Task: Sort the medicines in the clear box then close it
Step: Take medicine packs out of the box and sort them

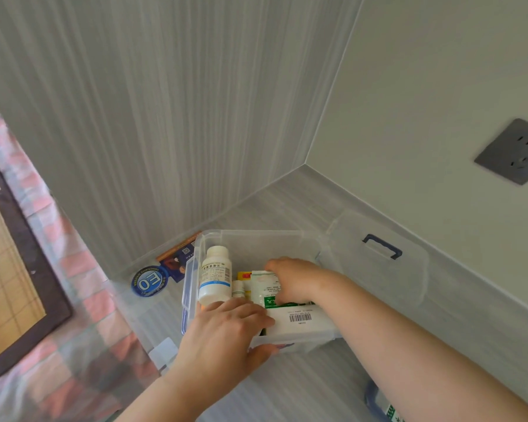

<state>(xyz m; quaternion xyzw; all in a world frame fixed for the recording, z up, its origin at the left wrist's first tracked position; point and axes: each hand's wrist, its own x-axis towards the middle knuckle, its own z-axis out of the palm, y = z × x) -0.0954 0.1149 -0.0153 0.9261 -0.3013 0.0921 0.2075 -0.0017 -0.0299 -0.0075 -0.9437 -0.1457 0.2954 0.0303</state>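
Note:
A clear plastic box [250, 239] stands open on a grey shelf in a corner. Inside it, a white bottle with a blue-striped label [215, 275] stands upright at the left, a small bottle [237, 289] beside it. My right hand [290, 280] reaches into the box, fingers curled on a white and green packet [265, 289]. My left hand [226, 333] grips the box's near wall, fingers inside against a white carton with a barcode [299, 322], thumb outside. The clear lid with a blue handle [378, 254] leans against the wall right of the box.
A round blue sticker [149, 281] and a dark printed label [180, 260] lie on the shelf left of the box. A grey wall socket [511, 152] sits on the right wall. A second blue-handled container [378, 403] shows partly at the bottom right. A plastic-covered chequered cloth [73, 300] lies at left.

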